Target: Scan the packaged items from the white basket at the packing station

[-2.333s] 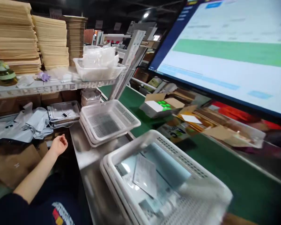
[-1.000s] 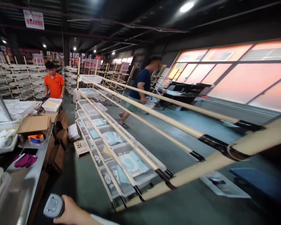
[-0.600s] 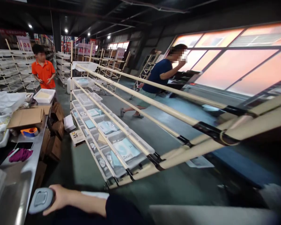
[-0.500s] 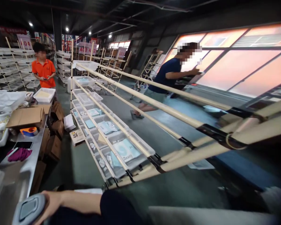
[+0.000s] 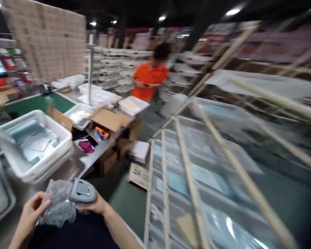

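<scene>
My right hand [image 5: 94, 206] grips a grey handheld scanner [image 5: 82, 191] low in the view, its head turned left. My left hand [image 5: 32, 210] pinches a crumpled piece of bubble wrap [image 5: 57, 206] that lies under and beside the scanner head. Both hands sit just in front of the steel worktable [image 5: 89, 159]. A white basket [image 5: 32, 147] with light blue packets in it stands on the table right behind my hands.
A cardboard box [image 5: 109, 120], an orange tape roll [image 5: 102, 133] and a purple cloth [image 5: 86, 145] lie farther along the table. A person in an orange shirt [image 5: 149, 79] stands at its far end. A slanted rack of clear trays [image 5: 197, 173] fills the right side.
My view has swung left, from the aisle and rack back toward the table. My left hand has come into view holding bubble wrap, and the scanner now sits against it.
</scene>
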Demonstrator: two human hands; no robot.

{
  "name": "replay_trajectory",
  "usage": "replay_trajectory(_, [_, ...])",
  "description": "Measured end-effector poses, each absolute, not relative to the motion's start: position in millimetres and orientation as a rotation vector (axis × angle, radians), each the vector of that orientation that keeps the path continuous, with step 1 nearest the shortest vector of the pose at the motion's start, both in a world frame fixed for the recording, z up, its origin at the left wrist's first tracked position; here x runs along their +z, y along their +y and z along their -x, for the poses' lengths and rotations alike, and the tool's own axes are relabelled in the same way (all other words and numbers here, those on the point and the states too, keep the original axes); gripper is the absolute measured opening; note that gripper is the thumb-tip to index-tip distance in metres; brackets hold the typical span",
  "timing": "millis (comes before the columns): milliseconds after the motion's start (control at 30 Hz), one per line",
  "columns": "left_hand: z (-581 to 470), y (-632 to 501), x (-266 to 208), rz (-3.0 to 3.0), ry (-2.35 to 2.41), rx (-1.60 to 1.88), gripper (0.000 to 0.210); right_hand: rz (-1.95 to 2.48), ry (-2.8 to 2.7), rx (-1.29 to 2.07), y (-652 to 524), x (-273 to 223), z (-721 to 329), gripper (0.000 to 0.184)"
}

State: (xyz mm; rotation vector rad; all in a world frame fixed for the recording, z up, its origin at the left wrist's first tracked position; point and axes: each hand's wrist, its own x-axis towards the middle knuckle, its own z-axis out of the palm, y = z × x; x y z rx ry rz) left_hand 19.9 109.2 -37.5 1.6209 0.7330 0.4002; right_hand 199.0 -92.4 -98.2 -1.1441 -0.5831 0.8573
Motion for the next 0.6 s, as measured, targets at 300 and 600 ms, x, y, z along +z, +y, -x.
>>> replay_trajectory(300, [3, 116, -23, -1.417, 0.971, 0.762, 0.046, 1.041, -0.615, 1.05, -47, -108, -251, 0.055])
replay_trajectory(600, [-96, 202, 50, -1.187, 0.914, 1.454, 0.065, 0.914, -0.593, 0.917, -9, -58, -320, 0.047])
